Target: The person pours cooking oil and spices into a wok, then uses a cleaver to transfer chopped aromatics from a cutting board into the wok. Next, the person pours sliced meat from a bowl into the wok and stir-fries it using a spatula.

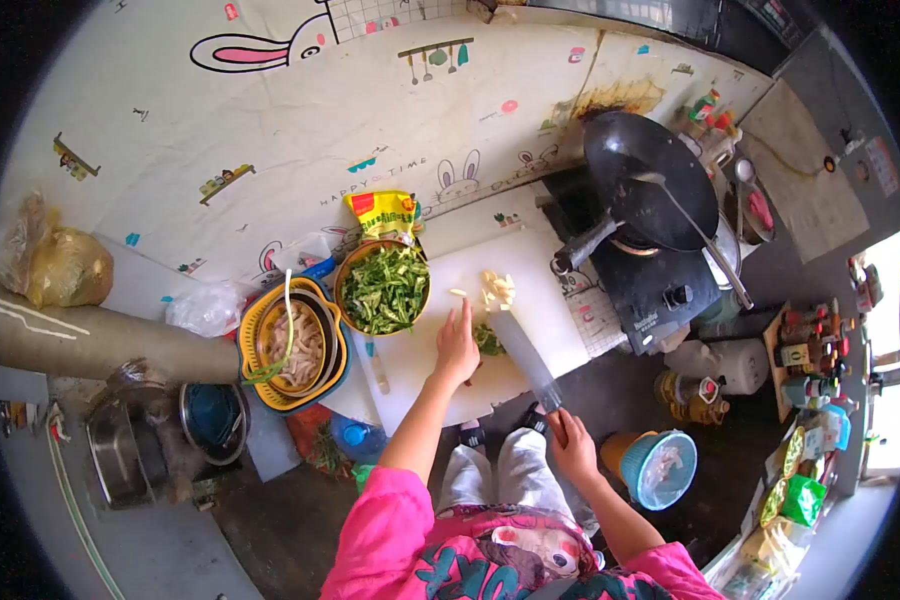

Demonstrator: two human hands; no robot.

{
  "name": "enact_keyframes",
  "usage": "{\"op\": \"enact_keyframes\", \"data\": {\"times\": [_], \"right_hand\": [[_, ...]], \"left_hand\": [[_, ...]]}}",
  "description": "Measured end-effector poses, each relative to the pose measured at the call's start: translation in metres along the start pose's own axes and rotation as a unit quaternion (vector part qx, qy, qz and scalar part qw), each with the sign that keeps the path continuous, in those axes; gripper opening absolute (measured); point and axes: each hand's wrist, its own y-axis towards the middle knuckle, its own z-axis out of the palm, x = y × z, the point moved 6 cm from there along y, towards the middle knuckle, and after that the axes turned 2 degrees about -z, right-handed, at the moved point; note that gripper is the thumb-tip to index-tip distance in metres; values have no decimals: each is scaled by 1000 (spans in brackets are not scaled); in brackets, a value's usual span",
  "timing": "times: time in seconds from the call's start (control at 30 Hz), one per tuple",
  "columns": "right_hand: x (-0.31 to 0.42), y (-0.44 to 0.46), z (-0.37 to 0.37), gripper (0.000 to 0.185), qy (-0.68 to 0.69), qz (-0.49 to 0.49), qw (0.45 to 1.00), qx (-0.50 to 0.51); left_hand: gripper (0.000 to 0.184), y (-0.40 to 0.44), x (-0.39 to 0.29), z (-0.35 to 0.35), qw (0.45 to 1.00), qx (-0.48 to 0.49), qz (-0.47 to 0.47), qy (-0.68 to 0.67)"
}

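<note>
My left hand (457, 345) is over the white cutting board (440, 390), fingers apart and holding nothing, its fingertips just below a small pale piece. My right hand (572, 445) grips the handle of a cleaver (528, 360), whose blade points up and left across the board. Chopped pale pieces (498, 289) lie at the blade's far end, and a small heap of chopped greens (487, 340) is beside the blade. A bowl of cut green leaves (385, 290) stands left of the board. Further left, a bowl of pale meat strips (295, 345) sits in a yellow basket (247, 350).
A black wok (620, 150) with a ladle rests on the stove (660, 300). Behind the greens stands a yellow packet (382, 213). A lined bin (660, 470) is on the floor at right, near oil bottles (692, 397). The sink (125, 455) is at lower left.
</note>
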Motion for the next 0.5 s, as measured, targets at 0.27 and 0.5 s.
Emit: {"op": "enact_keyframes", "data": {"times": [0.27, 0.5], "right_hand": [[-8, -14, 0, 35, 85, -10, 996, 2], [-34, -27, 19, 16, 349, 221, 908, 68]], "left_hand": [[75, 24, 0, 10, 995, 89, 50, 19], [63, 22, -13, 14, 991, 76, 106, 13]]}}
